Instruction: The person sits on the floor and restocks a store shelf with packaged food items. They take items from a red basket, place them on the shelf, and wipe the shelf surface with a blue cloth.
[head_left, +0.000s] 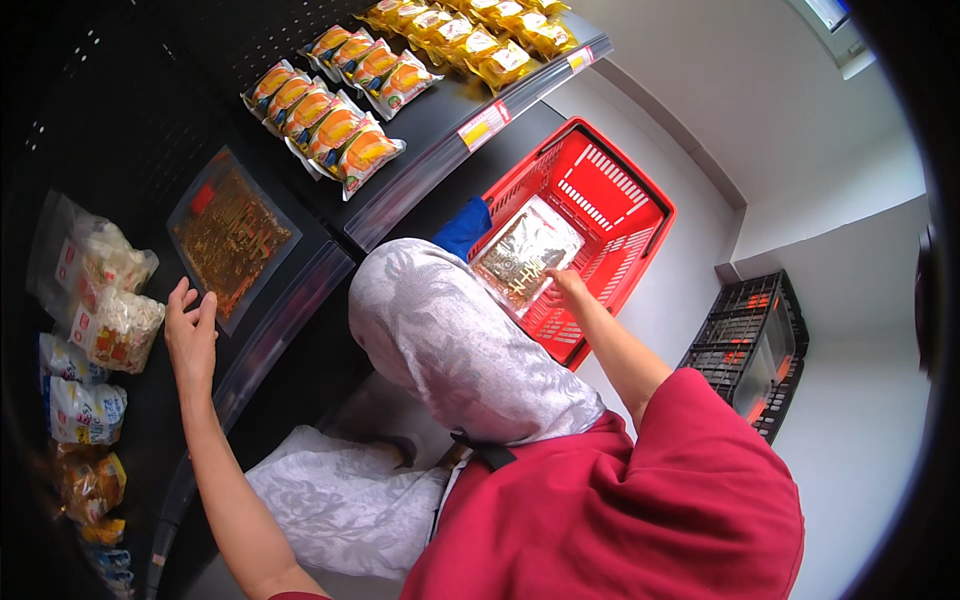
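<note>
My left hand (193, 326) is over the black shelf with its fingers apart and holds nothing. Just beyond its fingertips lies a flat clear pouch (229, 232) with brown contents, a red patch and gold writing. To its left stands a clear bag of pale, chunky food (118, 330). My right hand (568, 291) reaches into a red plastic shopping basket (611, 180). Its fingertips are at the edge of a similar shiny flat pouch (525, 251) with gold writing; whether they grip it cannot be made out. My raised knee covers the basket's near corner.
White-and-orange snack packs (330, 124) stand in rows on the shelf, with yellow packs (465, 34) farther along. Price tags sit on the clear shelf edge (484, 127). More bagged goods (86, 409) line the left. A black crate (750, 345) stands by the wall at right.
</note>
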